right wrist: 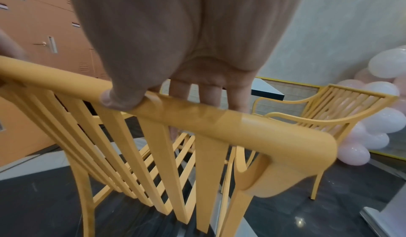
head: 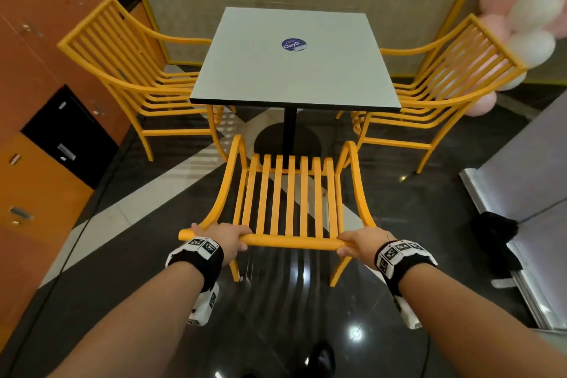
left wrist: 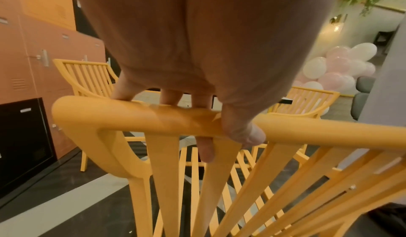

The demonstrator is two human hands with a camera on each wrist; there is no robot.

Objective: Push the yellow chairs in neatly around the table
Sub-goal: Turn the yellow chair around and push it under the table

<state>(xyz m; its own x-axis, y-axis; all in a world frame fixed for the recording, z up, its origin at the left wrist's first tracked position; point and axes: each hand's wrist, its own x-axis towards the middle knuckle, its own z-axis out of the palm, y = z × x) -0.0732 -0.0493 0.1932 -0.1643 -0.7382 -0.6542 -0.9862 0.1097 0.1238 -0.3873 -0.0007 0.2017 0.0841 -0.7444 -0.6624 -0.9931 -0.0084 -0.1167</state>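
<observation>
A yellow slatted chair (head: 288,193) stands in front of me, facing the square grey table (head: 294,61), its seat short of the table's near edge. My left hand (head: 222,238) grips the left end of its top rail (left wrist: 136,117), fingers over the far side and thumb (left wrist: 243,131) on the near side. My right hand (head: 360,244) grips the right end of the same rail (right wrist: 219,119) in the same way. Two more yellow chairs stand at the table: one on the left (head: 135,70), one on the right (head: 441,83), both tucked partly under it.
Orange and black lockers (head: 46,120) line the left wall. Pink and white balloons (head: 530,18) cluster at the back right. A grey counter with a metal base (head: 521,181) stands to the right. The table's black pedestal (head: 288,132) rises from the glossy dark floor.
</observation>
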